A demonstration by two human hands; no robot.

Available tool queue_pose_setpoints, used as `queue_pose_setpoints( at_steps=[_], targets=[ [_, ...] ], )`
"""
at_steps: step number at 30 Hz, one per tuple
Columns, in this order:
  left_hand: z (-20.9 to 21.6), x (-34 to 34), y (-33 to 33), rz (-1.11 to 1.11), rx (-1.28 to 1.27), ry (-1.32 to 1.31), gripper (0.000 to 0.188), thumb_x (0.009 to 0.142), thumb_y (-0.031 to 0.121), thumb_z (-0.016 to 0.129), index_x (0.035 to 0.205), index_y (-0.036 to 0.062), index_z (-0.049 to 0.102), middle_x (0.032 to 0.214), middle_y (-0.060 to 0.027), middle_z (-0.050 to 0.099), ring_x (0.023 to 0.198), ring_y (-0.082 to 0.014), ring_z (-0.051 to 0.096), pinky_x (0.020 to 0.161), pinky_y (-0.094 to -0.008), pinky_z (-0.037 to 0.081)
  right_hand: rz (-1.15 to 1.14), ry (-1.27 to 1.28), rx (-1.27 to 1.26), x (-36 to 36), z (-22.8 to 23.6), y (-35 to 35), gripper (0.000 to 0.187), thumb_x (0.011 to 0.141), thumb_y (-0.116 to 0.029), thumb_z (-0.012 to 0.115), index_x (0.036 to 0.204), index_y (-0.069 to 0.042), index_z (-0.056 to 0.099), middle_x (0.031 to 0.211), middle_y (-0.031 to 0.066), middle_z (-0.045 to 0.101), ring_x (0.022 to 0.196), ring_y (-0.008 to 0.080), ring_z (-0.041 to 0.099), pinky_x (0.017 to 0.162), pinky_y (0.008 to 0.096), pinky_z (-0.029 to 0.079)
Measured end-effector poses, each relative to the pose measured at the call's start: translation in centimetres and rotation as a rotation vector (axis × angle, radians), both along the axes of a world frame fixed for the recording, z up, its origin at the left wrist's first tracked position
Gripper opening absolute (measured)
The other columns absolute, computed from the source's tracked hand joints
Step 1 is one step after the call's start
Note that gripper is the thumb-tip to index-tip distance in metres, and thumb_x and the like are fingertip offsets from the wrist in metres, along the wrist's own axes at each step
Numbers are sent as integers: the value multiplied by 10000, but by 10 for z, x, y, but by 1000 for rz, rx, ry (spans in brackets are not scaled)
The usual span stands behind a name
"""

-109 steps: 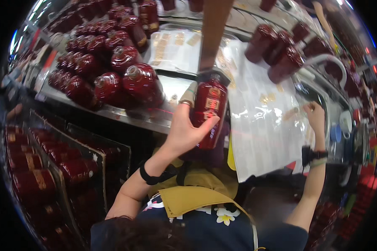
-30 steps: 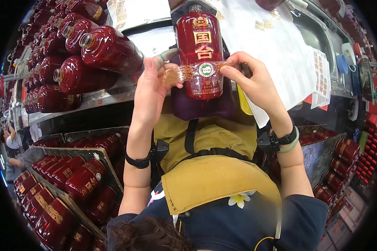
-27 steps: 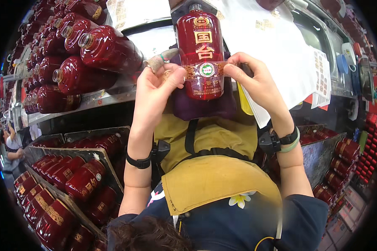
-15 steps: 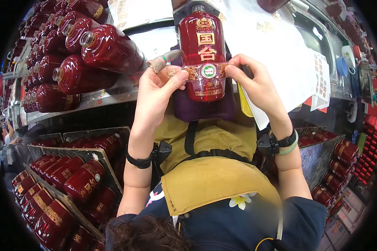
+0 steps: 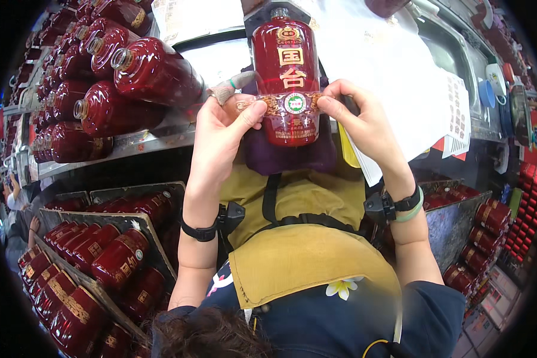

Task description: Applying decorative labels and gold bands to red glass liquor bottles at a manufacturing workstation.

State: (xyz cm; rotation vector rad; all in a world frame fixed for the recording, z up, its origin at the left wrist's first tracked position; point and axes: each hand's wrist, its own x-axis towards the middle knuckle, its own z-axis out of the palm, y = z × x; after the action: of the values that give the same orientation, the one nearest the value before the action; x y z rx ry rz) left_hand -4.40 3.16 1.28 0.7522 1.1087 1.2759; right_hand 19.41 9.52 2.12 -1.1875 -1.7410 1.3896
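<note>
A dark red glass bottle (image 5: 286,71) with gold characters and a round green-and-white seal stands upright against the edge of the metal table (image 5: 131,143), over a purple cloth (image 5: 292,155). My left hand (image 5: 224,128) presses a gold patterned band onto the bottle's left side with thumb and fingers; one finger wears a grey and green cot. My right hand (image 5: 358,119) pinches the band's other end on the right side. Both wrists carry black straps.
Several unlabelled red bottles (image 5: 107,83) lie on their sides on the table at left. Labelled red bottles fill grey trays (image 5: 89,262) at lower left and boxes (image 5: 495,221) at right. White paper sheets (image 5: 394,65) cover the table beyond. I wear a yellow apron (image 5: 304,262).
The bottle came from the table into both hands and now stands upright before me. Over the last second my fingers have shifted slightly along the gold band; the bottle has barely moved.
</note>
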Motion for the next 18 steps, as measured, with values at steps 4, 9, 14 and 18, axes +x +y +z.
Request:
queue_pose_setpoints(
  at_steps=[4, 9, 14, 18],
  targets=[
    [-1, -1, 0, 11, -11, -27, 536, 946, 48, 728, 1418, -56, 496, 1010, -63, 670, 893, -110, 614, 774, -267, 504, -2, 13, -21, -2, 1, -1, 178, 964, -187, 723, 948, -15, 684, 753, -52, 553, 668, 38, 435, 596, 231, 372],
    [-1, 0, -1, 31, -22, 21, 535, 941, 54, 737, 1412, -40, 502, 1013, -64, 672, 899, -116, 618, 773, -271, 506, 2, 12, -16, -1, -1, 0, 178, 967, -185, 719, 950, -12, 681, 748, -56, 548, 664, 35, 430, 591, 229, 368],
    [-1, 0, -1, 27, -9, 34, 539, 939, 60, 742, 1411, -38, 502, 1026, -69, 681, 912, -115, 626, 773, -268, 507, -1, 33, -45, 0, -2, 0, 180, 969, -185, 719, 955, -10, 678, 747, -61, 541, 666, 29, 425, 588, 227, 360],
    [-3, -1, -1, 21, -15, 5, 538, 939, 61, 742, 1411, -38, 503, 1029, -71, 687, 923, -113, 634, 768, -267, 510, -6, 39, -58, -1, 0, -1, 177, 969, -184, 720, 954, -12, 679, 752, -65, 539, 665, 26, 423, 588, 222, 355]
  ],
)
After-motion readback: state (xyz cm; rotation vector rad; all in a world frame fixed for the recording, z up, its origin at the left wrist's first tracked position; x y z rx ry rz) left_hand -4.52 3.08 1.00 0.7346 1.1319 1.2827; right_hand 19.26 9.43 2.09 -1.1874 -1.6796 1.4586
